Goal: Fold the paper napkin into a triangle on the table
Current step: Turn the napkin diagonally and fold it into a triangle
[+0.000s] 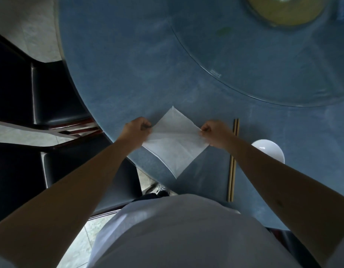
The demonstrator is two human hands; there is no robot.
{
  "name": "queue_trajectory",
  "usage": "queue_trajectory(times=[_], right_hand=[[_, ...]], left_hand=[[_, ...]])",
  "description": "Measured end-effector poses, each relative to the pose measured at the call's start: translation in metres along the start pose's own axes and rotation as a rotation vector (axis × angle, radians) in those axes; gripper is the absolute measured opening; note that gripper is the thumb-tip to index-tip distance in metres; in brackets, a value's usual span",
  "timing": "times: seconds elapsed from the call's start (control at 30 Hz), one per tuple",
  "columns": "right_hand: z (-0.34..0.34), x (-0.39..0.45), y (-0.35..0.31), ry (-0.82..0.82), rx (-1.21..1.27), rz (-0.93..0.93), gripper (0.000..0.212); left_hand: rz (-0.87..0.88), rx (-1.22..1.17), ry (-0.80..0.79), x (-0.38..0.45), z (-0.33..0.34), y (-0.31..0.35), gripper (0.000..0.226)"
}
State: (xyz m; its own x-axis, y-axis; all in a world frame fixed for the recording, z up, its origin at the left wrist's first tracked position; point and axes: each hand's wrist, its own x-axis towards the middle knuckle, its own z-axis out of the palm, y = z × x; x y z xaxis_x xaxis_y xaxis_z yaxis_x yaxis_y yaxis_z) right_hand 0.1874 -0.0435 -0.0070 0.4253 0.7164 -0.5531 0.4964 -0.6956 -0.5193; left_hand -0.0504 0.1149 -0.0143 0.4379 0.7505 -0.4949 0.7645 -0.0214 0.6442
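Both hands (137,128) (213,132) fisted, fingers pinching opposite napkin (175,140) corners, table (128,74)

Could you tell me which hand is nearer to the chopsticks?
Right. The right hand pinches the napkin's corner just beside the chopsticks; the left hand holds the opposite corner, the napkin between.

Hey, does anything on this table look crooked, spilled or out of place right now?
Only the napkin: it lies turned like a diamond, its near corner jutting past the table edge. The chopsticks lie neatly paired; nothing looks spilled.
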Motion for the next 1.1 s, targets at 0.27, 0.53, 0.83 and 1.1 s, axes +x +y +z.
queue_trajectory(times=[0.27,0.53,0.83,1.1], right_hand=[[0.013,-0.023,0.010,0.081,0.179,0.125,0.009],[0.032,-0.044,0.019,0.272,0.059,0.140,0.044],[0.032,-0.009,-0.014,0.225,-0.076,-0.065,0.016],[0.032,0.036,-0.050,0.221,-0.217,-0.074,0.013]], left_hand=[[0.105,0.077,0.112,-0.034,0.015,-0.010,0.057],[0.729,0.595,0.151,-0.098,0.048,-0.018,0.034],[1.010,0.777,0.075,-0.099,0.069,-0.031,0.008],[0.997,0.846,0.027,-0.105,0.068,-0.029,0.019]])
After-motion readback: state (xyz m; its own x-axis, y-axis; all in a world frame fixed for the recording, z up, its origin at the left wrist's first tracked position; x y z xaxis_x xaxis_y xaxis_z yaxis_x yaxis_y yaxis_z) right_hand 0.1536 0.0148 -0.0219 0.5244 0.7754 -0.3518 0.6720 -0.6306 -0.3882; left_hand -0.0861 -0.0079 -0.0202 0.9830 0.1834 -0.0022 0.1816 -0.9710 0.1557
